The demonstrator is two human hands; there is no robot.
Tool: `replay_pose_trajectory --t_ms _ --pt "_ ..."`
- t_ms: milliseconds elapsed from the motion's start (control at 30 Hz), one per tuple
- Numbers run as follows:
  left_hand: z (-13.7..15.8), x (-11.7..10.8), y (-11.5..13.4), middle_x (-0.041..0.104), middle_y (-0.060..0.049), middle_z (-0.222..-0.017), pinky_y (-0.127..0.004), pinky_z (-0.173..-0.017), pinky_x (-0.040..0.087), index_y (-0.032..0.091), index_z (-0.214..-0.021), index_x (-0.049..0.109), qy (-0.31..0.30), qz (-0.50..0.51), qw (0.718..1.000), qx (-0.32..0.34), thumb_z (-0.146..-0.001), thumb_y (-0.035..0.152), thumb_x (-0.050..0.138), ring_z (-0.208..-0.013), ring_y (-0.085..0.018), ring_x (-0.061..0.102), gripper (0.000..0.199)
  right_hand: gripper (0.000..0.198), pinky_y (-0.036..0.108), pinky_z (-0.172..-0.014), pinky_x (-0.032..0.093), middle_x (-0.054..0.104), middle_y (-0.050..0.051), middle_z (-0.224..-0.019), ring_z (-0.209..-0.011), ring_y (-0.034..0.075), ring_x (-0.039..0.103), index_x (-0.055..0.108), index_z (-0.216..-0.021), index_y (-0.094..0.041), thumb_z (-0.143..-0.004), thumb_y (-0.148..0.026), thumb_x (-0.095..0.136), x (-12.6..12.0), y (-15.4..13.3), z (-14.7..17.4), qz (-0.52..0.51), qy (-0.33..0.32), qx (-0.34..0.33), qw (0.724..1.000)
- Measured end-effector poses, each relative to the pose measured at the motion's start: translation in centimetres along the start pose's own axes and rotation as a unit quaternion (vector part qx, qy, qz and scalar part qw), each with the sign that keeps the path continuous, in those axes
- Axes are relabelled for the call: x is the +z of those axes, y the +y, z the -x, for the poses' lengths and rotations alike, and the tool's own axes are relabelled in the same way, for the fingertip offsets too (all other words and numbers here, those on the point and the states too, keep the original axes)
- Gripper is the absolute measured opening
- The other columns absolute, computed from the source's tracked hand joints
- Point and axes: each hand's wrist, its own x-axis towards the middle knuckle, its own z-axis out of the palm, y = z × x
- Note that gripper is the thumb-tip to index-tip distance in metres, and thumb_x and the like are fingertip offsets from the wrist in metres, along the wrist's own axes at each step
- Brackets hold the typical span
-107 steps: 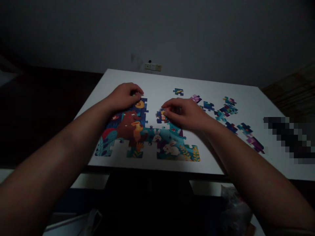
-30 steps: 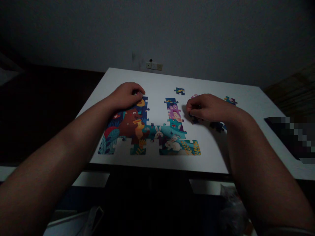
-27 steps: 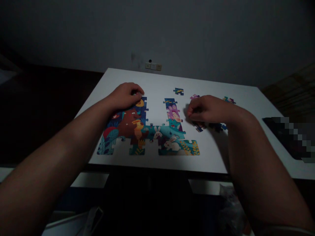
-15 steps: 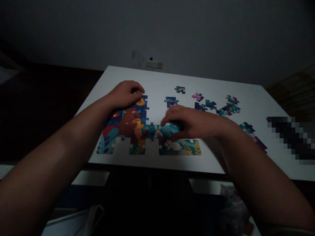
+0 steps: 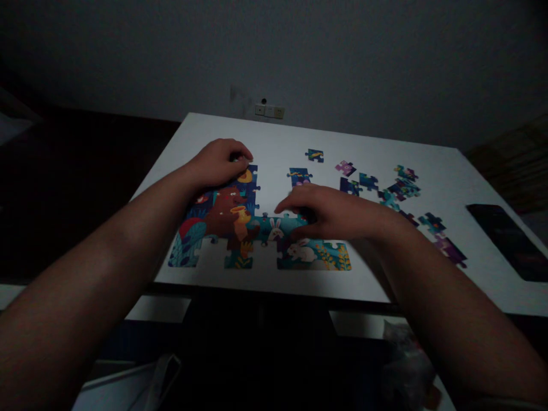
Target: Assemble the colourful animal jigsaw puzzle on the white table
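A partly joined jigsaw puzzle [image 5: 229,208] with a brown bear and white rabbits lies on the white table. My left hand [image 5: 220,162] rests on its upper left corner, thumb and fingers apart, holding nothing that I can see. Over the puzzle's right side is my right hand [image 5: 319,208], index finger extended toward the rabbit part and thumb spread from it; the other fingers are curled and partly hidden. Just beyond this hand lies a blue puzzle piece [image 5: 299,175] with a yellow stripe, its lower part covered by the hand.
Several loose puzzle pieces [image 5: 402,188] are scattered at the right, and a single piece [image 5: 315,155] lies farther back. A black phone [image 5: 509,240] lies near the right edge of the table [image 5: 265,282]. Behind stands a wall with sockets [image 5: 269,111].
My right index finger has stretched a little to the left over the puzzle. My left hand has stayed in place. The view has shifted slightly.
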Motion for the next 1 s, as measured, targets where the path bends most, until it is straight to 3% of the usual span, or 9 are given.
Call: replay_pose_trajectory --t_ms 233,467,667,800,833,900,1000 --pt "-0.1 0.0 -0.1 0.087 -0.014 -0.126 -0.055 -0.117 0.059 0.024 -0.119 0.094 0.000 0.010 1.000 -0.002 -0.090 0.037 0.077 -0.120 -0.036 0.078 0.036 0.047 0.042 -0.097 0.057 0.086 0.010 -0.129 -0.106 0.029 0.077 0.089 -0.139 -0.026 -0.097 -0.046 0.096 -1.1 0.2 0.4 -0.007 0.015 0.025 1.000" --pt "0.0 0.0 0.0 0.086 -0.014 -0.129 -0.055 -0.118 0.059 0.026 -0.119 0.094 -0.002 0.020 1.000 -0.014 -0.089 0.039 0.077 -0.124 -0.037 0.077 0.037 0.039 0.044 -0.105 0.055 0.083 0.009 -0.126 -0.115 0.030 0.074 0.090 -0.139 -0.028 -0.100 -0.033 0.093 -0.2 -0.6 -0.6 -0.007 0.008 -0.034 0.999" --pt "0.1 -0.2 0.1 0.086 -0.015 -0.129 -0.058 -0.118 0.059 0.025 -0.122 0.093 -0.007 0.016 1.000 -0.012 -0.090 0.040 0.076 -0.123 -0.038 0.076 0.039 0.060 0.047 -0.105 0.058 0.079 0.010 -0.139 -0.117 0.033 0.073 0.083 -0.149 -0.030 -0.092 -0.042 0.098 -1.4 0.1 1.0 -0.010 0.003 0.014 1.000" --pt "-0.1 -0.2 -0.2 0.086 -0.014 -0.125 -0.057 -0.117 0.060 0.026 -0.119 0.094 -0.007 0.017 1.000 -0.006 -0.089 0.042 0.077 -0.122 -0.037 0.076 0.038 0.056 0.046 -0.100 0.060 0.082 0.010 -0.134 -0.114 0.033 0.074 0.086 -0.139 -0.029 -0.088 -0.048 0.098 -2.7 0.9 1.8 -0.014 -0.018 0.056 0.998" --pt "-0.2 -0.1 -0.4 0.086 -0.014 -0.125 -0.057 -0.117 0.060 0.026 -0.118 0.094 -0.005 0.016 1.000 -0.002 -0.089 0.043 0.077 -0.122 -0.037 0.077 0.038 0.050 0.046 -0.099 0.060 0.084 0.010 -0.132 -0.113 0.033 0.075 0.087 -0.136 -0.028 -0.092 -0.050 0.095 -2.9 1.2 1.8 -0.014 0.003 0.063 0.998" --pt "-0.3 -0.1 -0.6 0.087 -0.013 -0.125 -0.057 -0.116 0.061 0.027 -0.117 0.094 -0.001 0.012 1.000 0.004 -0.087 0.044 0.077 -0.120 -0.037 0.078 0.038 0.040 0.049 -0.101 0.060 0.086 0.011 -0.127 -0.112 0.035 0.076 0.088 -0.132 -0.025 -0.101 -0.050 0.083 -3.2 2.4 1.6 0.007 0.106 0.093 0.990" --pt "-0.5 -0.1 -0.9 0.088 -0.012 -0.123 -0.057 -0.115 0.063 0.028 -0.117 0.094 -0.002 0.000 1.000 0.003 -0.087 0.046 0.076 -0.119 -0.038 0.080 0.039 0.039 0.060 -0.112 0.058 0.086 0.017 -0.133 -0.122 0.042 0.077 0.087 -0.137 -0.023 -0.110 -0.039 0.065 -3.5 5.3 1.5 0.106 0.308 0.172 0.930"
